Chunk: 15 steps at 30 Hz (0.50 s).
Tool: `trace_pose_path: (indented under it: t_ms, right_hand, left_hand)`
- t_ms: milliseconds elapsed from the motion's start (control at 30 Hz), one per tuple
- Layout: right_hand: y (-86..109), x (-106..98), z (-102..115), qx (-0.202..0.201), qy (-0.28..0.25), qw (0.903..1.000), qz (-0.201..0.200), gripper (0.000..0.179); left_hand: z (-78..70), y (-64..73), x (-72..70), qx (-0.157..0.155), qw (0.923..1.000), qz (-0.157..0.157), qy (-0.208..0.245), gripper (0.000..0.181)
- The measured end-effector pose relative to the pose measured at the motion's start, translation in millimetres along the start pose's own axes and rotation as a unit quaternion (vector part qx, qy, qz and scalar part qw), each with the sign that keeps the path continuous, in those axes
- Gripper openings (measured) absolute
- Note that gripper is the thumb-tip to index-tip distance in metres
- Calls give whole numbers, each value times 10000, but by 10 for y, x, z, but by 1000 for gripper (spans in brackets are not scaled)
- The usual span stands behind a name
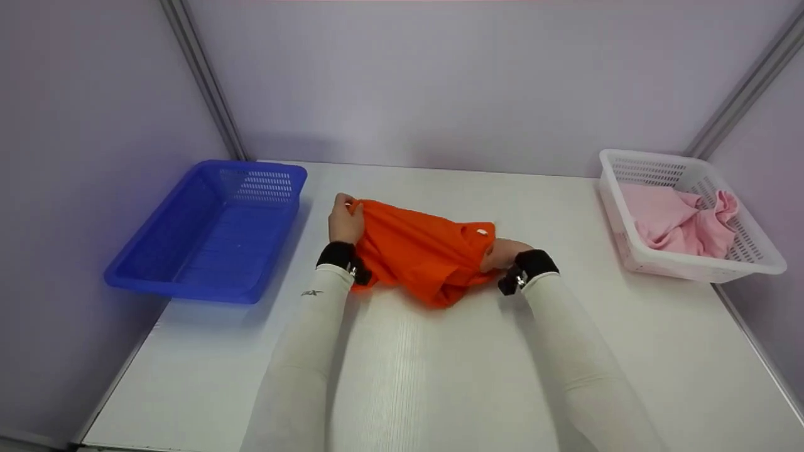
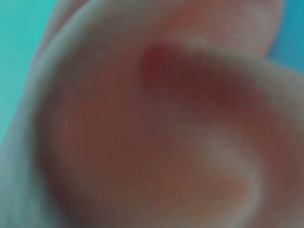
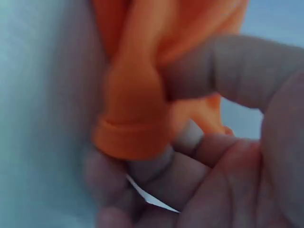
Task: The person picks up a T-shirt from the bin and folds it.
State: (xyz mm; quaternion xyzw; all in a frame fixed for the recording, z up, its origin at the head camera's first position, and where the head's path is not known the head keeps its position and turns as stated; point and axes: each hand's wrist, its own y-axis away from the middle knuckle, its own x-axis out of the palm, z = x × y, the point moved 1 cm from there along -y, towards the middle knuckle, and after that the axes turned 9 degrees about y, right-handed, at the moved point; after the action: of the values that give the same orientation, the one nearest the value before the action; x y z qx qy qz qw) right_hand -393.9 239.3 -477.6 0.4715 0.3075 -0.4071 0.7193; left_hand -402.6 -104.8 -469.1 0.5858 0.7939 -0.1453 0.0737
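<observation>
An orange garment [image 1: 421, 245] hangs bunched between both hands over the white table, its lower folds sagging toward the front. My left hand [image 1: 346, 221] pinches its upper left corner. Blurred skin fills the left wrist view, where the curled left hand [image 2: 156, 123] hides the cloth. At the opposite side, my right hand [image 1: 506, 253] grips the garment, partly covered by its folds. Close up in the right wrist view, fingers [image 3: 190, 71] of that hand hold a hemmed edge of the orange garment [image 3: 135, 104]. A small white patch shows near its upper right corner.
To the left, a blue plastic basket [image 1: 188, 290] stands with nothing in it. A white basket [image 1: 697, 267] at the right holds pink cloth [image 1: 681, 220]. Grey-white panels [image 1: 452, 81] enclose the back and sides of the white table [image 1: 402, 389].
</observation>
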Motion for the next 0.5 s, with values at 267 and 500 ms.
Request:
trace_pose_path:
  t_ms: [267,500]
  right_hand:
    - [166,-267,474,-756,-1071,9709,-2006,38]
    - [158,-372,967,-2081,-790,9622,-1568,62]
  left_hand:
    - [-389,89,176,1078,9749,1726,904,15]
    - [-762,167,257,1541,9215,3179,1613,16]
